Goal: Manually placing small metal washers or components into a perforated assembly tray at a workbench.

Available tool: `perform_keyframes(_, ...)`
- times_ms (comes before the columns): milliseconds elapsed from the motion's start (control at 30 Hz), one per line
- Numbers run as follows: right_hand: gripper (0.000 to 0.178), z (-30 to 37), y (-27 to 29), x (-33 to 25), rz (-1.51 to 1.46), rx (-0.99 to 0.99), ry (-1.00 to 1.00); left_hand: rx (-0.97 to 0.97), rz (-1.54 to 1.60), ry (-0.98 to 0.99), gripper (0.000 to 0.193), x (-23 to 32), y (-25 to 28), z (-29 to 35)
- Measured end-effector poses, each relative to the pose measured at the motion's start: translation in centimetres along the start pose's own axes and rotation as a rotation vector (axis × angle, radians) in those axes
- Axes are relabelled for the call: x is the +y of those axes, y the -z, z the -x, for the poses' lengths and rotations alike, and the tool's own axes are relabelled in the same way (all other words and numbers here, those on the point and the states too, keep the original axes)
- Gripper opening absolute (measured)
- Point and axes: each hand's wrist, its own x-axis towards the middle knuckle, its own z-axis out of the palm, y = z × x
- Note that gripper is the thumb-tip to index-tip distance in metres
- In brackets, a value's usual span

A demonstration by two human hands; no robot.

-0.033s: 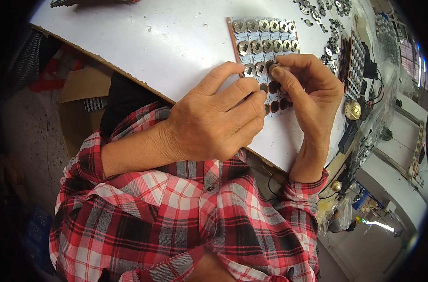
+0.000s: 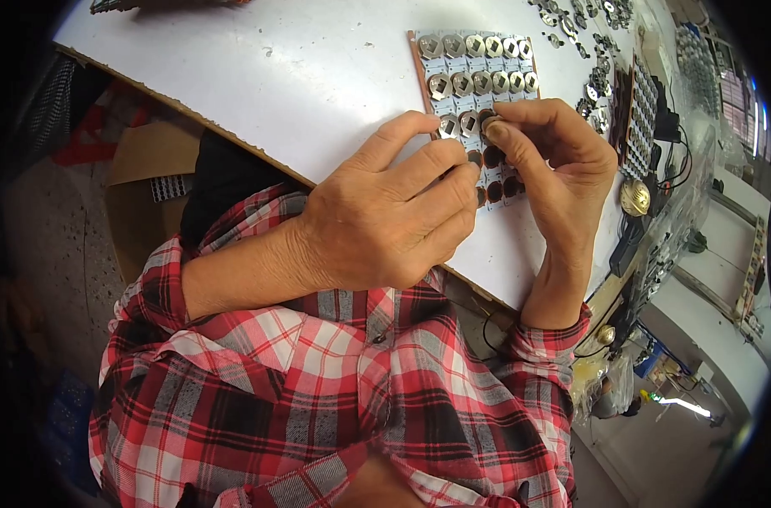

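Note:
A circuit-board panel lies on the white table, with rows of round silver metal clips in its far part. Dark round spots show on the nearer part, partly behind my fingers. My left hand rests over the panel's near left edge, fingers apart and bent, the index fingertip at a clip in the third row. Between thumb and index finger of my right hand, a small round metal clip is pinched over that same row. My fingertips hide part of it.
Loose metal clips are scattered at the far right of the white table. Beyond them stands another panel full of clips, beside a round gold-coloured object and black cables. An open cardboard box sits below the table's left edge.
My right hand's fingertips have shifted very slightly left over the third row, still pinching the clip. My left hand and the panel stay in place.

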Motion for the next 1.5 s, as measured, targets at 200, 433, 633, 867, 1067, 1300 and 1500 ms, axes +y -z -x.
perform_keyframes(200,0.017,0.1,0.1,0.4,0.062,-0.021,0.053,-0.001,0.02,0.015,0.026,0.0,0.1,0.0)
perform_keyframes(433,0.023,-0.2,0.7,0.5,0.212,-0.083,0.18,-0.009,0.037,0.031,0.028,0.1,0.2,-0.1)
perform_keyframes(633,0.027,-0.3,0.8,0.6,0.375,-0.105,0.353,-0.033,0.062,0.026,0.028,0.0,0.3,-0.4)
perform_keyframes(867,0.023,-0.4,5.9,1.7,0.279,0.242,0.143,0.001,-0.007,0.039,0.028,0.1,0.5,-0.6)
perform_keyframes(1067,0.016,-1.1,8.3,3.8,0.477,0.323,0.139,-0.007,-0.018,0.029,0.023,0.1,0.4,-0.5)
perform_keyframes(1300,0.015,-1.2,8.4,3.9,0.34,0.369,0.214,-0.012,-0.03,0.021,0.023,0.0,0.3,-0.6)
perform_keyframes(1500,0.022,-0.4,8.3,2.7,-0.127,0.218,0.032,-0.001,-0.039,0.022,0.024,0.1,0.1,-0.6)
